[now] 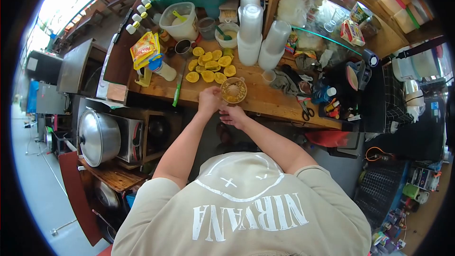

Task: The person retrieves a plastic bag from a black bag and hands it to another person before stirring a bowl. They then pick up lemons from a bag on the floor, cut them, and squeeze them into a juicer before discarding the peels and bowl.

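A round citrus juicer [233, 90] with seeds and pulp around its central cone stands near the front edge of the wooden table. My left hand [209, 100] is at its left side, with fingers bent together against the rim; what they hold, if anything, is too small to make out. Just below the juicer is my right hand [233, 116], its fingers apart and nothing visible in them. Several squeezed yellow citrus halves [208, 65] lie behind and to the left of the juicer. A knife with a green handle [177, 93] rests farther left.
Stacks of plastic cups [250, 33] stand behind the juicer. At the left are a lidded jar [163, 68], a yellow packet [145, 50] and a white tub [179, 22]. Black-handled scissors [307, 112] and a grey cloth [284, 83] lie to the right.
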{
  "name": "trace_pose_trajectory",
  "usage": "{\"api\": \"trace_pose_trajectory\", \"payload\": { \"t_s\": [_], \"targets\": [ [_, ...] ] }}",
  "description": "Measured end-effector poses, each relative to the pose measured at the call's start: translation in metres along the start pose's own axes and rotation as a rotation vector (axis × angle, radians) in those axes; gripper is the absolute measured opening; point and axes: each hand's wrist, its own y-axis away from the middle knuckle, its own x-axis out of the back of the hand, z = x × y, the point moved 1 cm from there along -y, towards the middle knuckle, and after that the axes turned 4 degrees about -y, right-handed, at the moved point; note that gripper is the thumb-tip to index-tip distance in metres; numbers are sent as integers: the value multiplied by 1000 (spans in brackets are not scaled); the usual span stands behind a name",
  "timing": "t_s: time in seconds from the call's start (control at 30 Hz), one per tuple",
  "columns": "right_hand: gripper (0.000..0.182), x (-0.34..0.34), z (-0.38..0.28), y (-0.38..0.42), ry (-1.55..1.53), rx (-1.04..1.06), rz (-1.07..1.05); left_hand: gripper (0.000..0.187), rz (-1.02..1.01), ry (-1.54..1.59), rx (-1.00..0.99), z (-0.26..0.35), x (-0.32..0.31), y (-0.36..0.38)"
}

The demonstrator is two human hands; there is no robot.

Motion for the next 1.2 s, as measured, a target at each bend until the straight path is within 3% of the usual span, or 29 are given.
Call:
{"api": "trace_pose_trajectory", "payload": {
  "t_s": [0.3, 0.53, 0.63, 0.7, 0.8, 0.83, 0.9, 0.97, 1.03, 1.1, 1.2],
  "targets": [
    [20, -2, -5, 3, 33, 30, -14, 20, 4, 57, 1, 10, 7, -4],
    [20, 23, -12, 11, 279, 41, 2, 17, -13, -75, -163, 13, 9, -17],
    [25, 57, -19, 23, 525, 120, 38, 16, -60, -170, -283, 27, 11, -23],
    [31, 82, -24, 32, 884, 310, 150, 16, -131, -229, -320, 40, 14, -26],
    [33, 88, -51, 75, 1135, 424, 301, 17, -104, -315, -440, 57, 15, -32],
    [33, 97, -52, 76, 1134, 420, 304, 17, -107, -312, -440, 57, 12, -34],
    [29, 110, -61, 79, 1248, 626, 392, 16, -187, -427, -494, 66, 7, -41],
    [27, 116, -69, 85, 1217, 626, 410, 16, -195, -461, -521, 76, 11, -46],
    [27, 118, -74, 91, 1257, 817, 490, 15, -206, -499, -550, 84, 8, -49],
    [28, 119, -77, 91, 1228, 842, 527, 14, -158, -451, -716, 87, -1, -50],
    [29, 117, -80, 88, 1190, 894, 575, 14, -126, -526, -755, 92, -3, -50]
  ]
}}
